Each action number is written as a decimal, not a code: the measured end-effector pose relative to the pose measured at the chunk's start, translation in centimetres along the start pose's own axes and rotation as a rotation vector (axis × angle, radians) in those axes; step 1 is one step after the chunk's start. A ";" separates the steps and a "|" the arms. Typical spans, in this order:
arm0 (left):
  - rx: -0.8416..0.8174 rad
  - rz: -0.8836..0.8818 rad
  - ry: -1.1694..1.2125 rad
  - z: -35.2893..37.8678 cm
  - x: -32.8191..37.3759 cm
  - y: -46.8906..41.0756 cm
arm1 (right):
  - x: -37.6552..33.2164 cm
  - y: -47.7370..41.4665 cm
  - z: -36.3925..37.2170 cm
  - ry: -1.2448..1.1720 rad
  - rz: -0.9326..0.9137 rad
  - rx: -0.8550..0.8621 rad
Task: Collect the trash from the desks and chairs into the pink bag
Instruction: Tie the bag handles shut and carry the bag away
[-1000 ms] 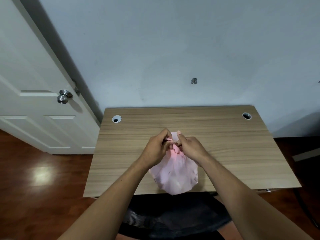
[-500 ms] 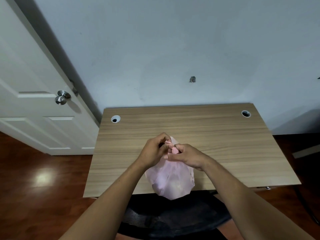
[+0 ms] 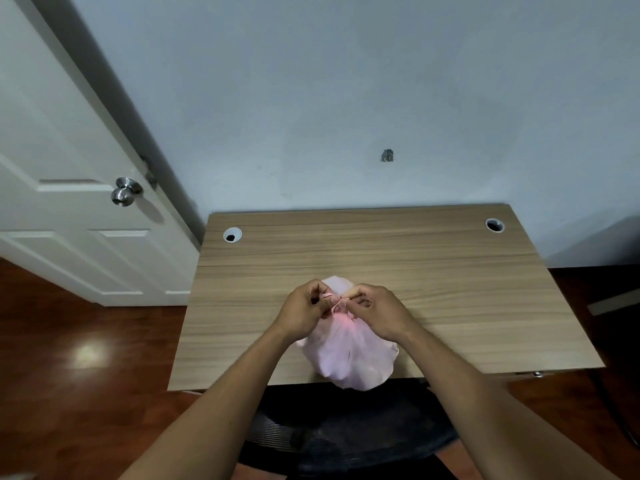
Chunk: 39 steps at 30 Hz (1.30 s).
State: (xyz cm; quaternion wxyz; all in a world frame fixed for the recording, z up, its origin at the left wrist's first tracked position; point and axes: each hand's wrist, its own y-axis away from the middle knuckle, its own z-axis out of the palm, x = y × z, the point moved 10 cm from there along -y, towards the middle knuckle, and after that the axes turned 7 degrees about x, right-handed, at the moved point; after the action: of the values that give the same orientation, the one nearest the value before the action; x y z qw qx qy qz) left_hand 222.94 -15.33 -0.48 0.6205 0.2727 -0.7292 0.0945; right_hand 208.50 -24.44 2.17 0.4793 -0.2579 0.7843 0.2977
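At the tabletop's (image 3: 433,271) near edge, the left hand (image 3: 304,315) and right hand (image 3: 377,315) pinch the bulging pink bag's (image 3: 349,355) twisted top.

One wide-angle camera, worn on the person's head, looks forward and down from close above the desk (image 3: 450,289). The wall (image 3: 346,81) fills 12 o'clock, the door (image 3: 52,209) 10 o'clock.

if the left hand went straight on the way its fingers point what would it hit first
Likely the right hand: the left hand points across at it, barely apart, both pinching the top of the pink bag.
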 end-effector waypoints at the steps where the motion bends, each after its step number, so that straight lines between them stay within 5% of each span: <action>1: 0.009 -0.015 -0.001 0.1 -0.3 0.1 | -0.1 0.0 -0.2 0.032 -0.020 0.010; 17: 0.219 -0.358 -0.183 -2.5 -7.9 1.5 | 6.4 0.7 -1.1 0.390 0.167 0.163; 31: 0.084 -0.051 -0.099 -1.2 -3.6 4.0 | 3.7 0.7 -1.4 0.054 0.156 0.159; 39: 0.310 -0.046 -0.191 -3.6 -1.9 9.6 | -1.7 1.9 0.8 -0.039 0.021 -0.020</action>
State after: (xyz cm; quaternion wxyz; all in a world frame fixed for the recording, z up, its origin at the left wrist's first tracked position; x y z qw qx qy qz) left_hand 221.23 -5.06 0.43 0.5008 0.3896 -0.7550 0.1653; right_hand 208.33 -22.33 3.86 0.4887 -0.2487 0.7744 0.3157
